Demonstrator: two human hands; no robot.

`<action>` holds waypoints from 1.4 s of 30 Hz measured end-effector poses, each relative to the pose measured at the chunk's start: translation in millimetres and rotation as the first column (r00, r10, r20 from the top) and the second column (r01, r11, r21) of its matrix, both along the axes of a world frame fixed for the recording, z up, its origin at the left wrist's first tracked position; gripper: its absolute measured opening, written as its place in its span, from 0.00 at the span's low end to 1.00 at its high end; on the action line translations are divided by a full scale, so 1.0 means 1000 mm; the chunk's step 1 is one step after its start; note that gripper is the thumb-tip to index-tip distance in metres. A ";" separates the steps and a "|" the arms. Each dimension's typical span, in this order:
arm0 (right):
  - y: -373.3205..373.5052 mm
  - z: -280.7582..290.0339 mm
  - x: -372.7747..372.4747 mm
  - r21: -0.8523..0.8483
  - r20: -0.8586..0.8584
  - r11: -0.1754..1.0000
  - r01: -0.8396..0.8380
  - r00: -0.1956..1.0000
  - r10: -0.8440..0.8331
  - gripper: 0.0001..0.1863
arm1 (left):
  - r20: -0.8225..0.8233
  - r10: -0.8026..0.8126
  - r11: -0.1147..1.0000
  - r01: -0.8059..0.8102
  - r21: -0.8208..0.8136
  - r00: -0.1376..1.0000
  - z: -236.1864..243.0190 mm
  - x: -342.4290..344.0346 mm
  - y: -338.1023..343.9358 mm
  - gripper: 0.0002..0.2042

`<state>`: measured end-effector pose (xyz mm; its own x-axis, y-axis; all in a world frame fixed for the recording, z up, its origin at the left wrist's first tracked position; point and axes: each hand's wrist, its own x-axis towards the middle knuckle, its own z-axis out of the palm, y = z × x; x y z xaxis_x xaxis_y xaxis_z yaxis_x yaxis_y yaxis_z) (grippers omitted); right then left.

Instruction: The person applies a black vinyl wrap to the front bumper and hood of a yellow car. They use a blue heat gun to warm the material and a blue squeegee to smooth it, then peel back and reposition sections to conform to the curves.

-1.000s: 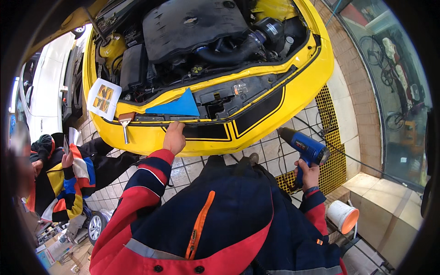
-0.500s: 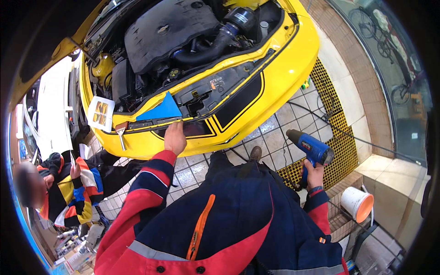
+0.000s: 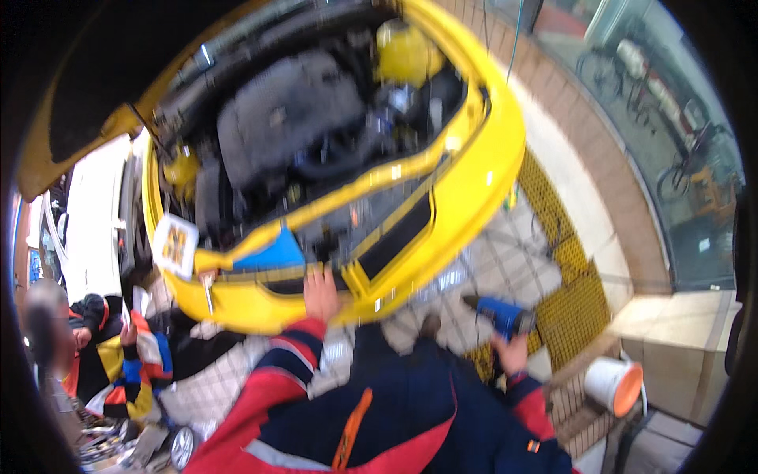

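Observation:
Fingers stretched out, my left hand (image 3: 321, 296) lies on the front edge of a yellow car (image 3: 245, 304), over a dark glossy panel (image 3: 284, 284). It holds nothing. A blue triangular sheet (image 3: 272, 251) rests on the car just beyond and left of that hand. Lower right, my right hand (image 3: 512, 354) is closed round the handle of a blue heat gun (image 3: 505, 317). The gun's dark nozzle points left, toward the car's front. Farther left on the car are a wide-bladed scraper or brush (image 3: 208, 291) and a white plastic tub (image 3: 175, 245) with yellow-and-dark pieces in it. Motion blurs the picture.
The hood is raised over the engine bay (image 3: 288, 110). At the left, a person in a multicoloured jacket (image 3: 142, 355) sits low by a white car (image 3: 91, 197). Yellow floor grating (image 3: 580, 316) lies right of the heat gun, with a white-and-orange bucket (image 3: 613, 385) nearby.
The view has shifted, so the car's front sits lower. My left hand stays on the front edge, its fingers now pointing straight ahead. The heat gun has come left and lower, toward my body.

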<state>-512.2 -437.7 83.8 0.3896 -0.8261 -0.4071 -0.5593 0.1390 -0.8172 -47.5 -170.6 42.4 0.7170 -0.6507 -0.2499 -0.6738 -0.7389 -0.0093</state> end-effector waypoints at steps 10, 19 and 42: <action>-0.012 0.014 0.009 0.217 0.091 0.974 0.065 0.992 -0.086 0.08 | 0.196 0.119 0.979 -0.149 0.143 0.973 0.002 -0.027 -0.038 0.57; -0.039 -0.004 -0.008 0.195 0.103 0.979 0.061 0.991 -0.083 0.10 | 0.118 0.289 0.952 -0.299 0.072 0.950 0.014 -0.038 -0.052 0.57; -0.011 0.021 -0.122 0.519 0.360 0.563 0.643 0.433 -0.826 0.13 | -0.600 -0.208 0.967 0.255 -0.007 0.773 -0.109 -0.101 -0.055 0.26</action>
<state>-633.9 -449.1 104.5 -0.1050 -0.7897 -0.6044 0.3635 0.5352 -0.7625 -148.2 -225.6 -66.7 0.2428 -0.7417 -0.6253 -0.7146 -0.5727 0.4017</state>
